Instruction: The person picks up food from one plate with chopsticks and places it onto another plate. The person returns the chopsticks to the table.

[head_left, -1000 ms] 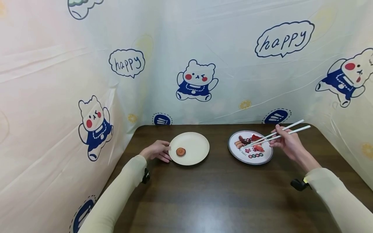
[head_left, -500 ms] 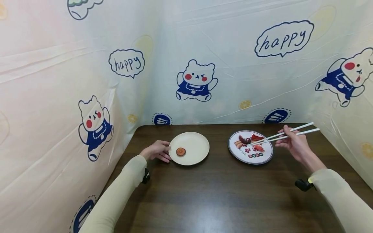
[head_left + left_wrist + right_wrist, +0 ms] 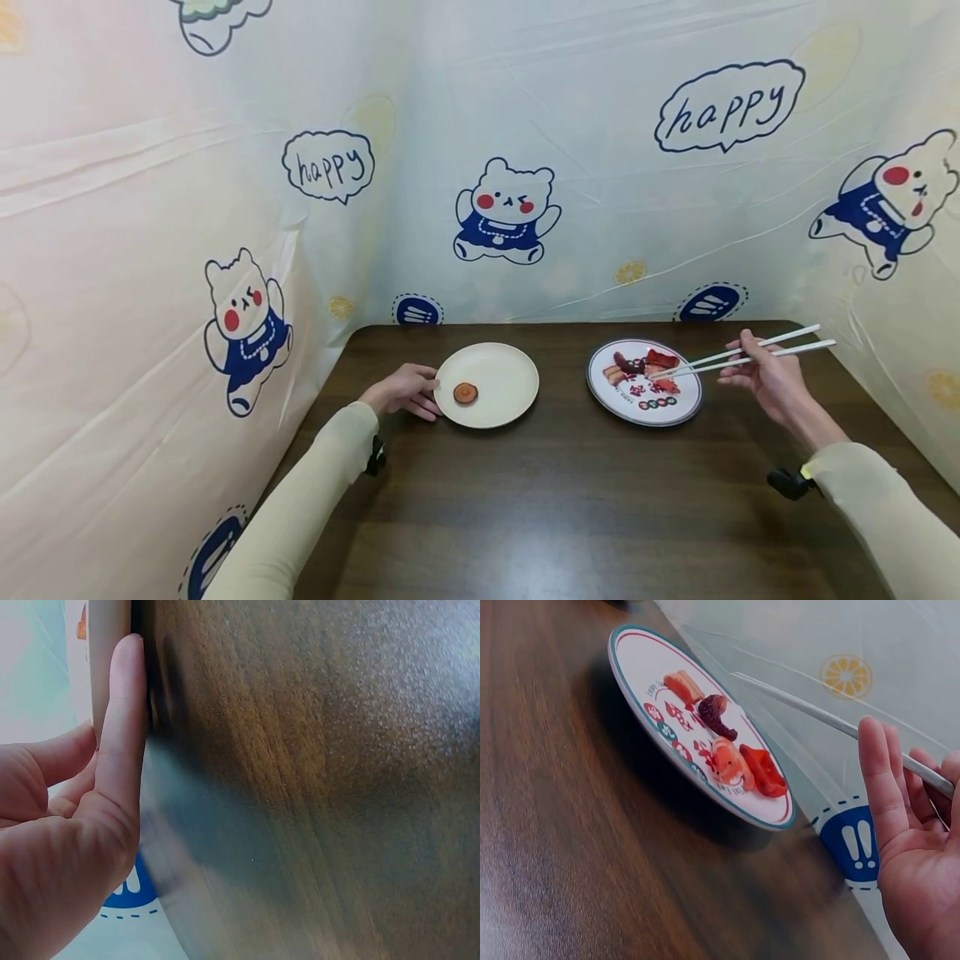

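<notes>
My left hand [image 3: 405, 389] pinches the left rim of a cream plate [image 3: 498, 379], thumb on the edge and fingers below, as the left wrist view also shows. A round brown slice with a dark rim [image 3: 465, 393] lies on that plate. On the right, my right hand [image 3: 771, 379] grips a pair of white chopsticks [image 3: 723, 362], tips over a patterned plate [image 3: 682, 408]. That plate bears an orange shrimp-like piece [image 3: 731, 763], a red piece [image 3: 763, 771], a dark curled tentacle-like piece [image 3: 716, 718] and a layered pinkish block [image 3: 682, 687]. The chopsticks appear to hold nothing.
Both plates stand near the back of a dark wooden table [image 3: 525, 508]. A pale cloth [image 3: 420, 108] printed with bears and lettering hangs along the back and sides. Bare tabletop lies between the plates and in front of them.
My right hand has moved to the right and slightly down, drawing the chopstick tips rightward across the patterned plate. The left hand and both plates have kept their places.
</notes>
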### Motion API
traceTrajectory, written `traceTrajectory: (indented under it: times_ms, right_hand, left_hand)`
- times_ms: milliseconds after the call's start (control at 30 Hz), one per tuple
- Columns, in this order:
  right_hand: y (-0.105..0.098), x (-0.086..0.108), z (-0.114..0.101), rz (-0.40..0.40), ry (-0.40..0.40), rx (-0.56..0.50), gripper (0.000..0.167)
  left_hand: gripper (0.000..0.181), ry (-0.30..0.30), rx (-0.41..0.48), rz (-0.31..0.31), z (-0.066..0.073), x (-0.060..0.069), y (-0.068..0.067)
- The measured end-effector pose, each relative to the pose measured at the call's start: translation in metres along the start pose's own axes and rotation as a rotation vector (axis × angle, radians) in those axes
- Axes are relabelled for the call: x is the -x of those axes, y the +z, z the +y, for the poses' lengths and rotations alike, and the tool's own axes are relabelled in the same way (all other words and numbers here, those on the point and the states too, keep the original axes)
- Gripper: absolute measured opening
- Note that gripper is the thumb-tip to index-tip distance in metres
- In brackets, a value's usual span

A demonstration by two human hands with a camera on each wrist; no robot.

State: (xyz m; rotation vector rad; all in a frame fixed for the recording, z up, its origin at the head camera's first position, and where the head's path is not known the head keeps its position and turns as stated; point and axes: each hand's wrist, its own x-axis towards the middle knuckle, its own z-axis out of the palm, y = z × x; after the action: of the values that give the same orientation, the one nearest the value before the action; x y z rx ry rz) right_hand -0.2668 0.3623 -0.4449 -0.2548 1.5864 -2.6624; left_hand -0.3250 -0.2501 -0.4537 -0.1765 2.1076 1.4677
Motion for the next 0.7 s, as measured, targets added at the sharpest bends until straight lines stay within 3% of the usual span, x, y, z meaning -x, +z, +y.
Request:
traceTrajectory:
  times_ms: [700]
  right_hand:
    - [-0.015,0.002,0.006,0.064,-0.023,0.024,0.034]
  left_hand:
    - [0.047,-0.002,0.001,-0.007,0.001,0.002,-0.001]
